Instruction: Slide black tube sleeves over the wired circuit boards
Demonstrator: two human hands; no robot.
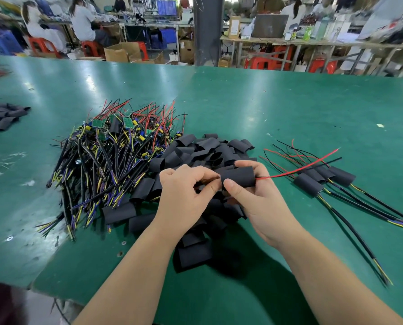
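The sleeve [239, 177] is held just above the table [289, 102] near the middle of the view, over the near edge of the sleeve pile [207, 151]. Its long axis runs from nine o'clock to three o'clock, with the three o'clock end tipped slightly up. A red wire [301, 165] and a thin black wire [322, 161] leave that end and point toward two o'clock. The right hand [254, 198] grips the sleeve, thumb on its near side and fingers curled over the far side. The left hand [184, 193], at nine o'clock of the sleeve, has its fingers curled and pinches a dark cable [207, 182] at the sleeve's mouth. Most of that cable is covered by the fingers, and whatever sits inside the sleeve is hidden, so the board cannot be seen. At ten o'clock lies a tangle of wired boards [109, 146], green boards showing at its far side, red leads pointing toward twelve o'clock and cable ends toward seven o'clock. At three o'clock a few sleeved pieces [318, 177] lie side by side, thin wires toward ten o'clock and cables trailing toward four o'clock, where some are cut off by the frame edge. More sleeves [1, 116] lie at nine o'clock, cut off by the frame edge. The background benches and seated people are blurred.
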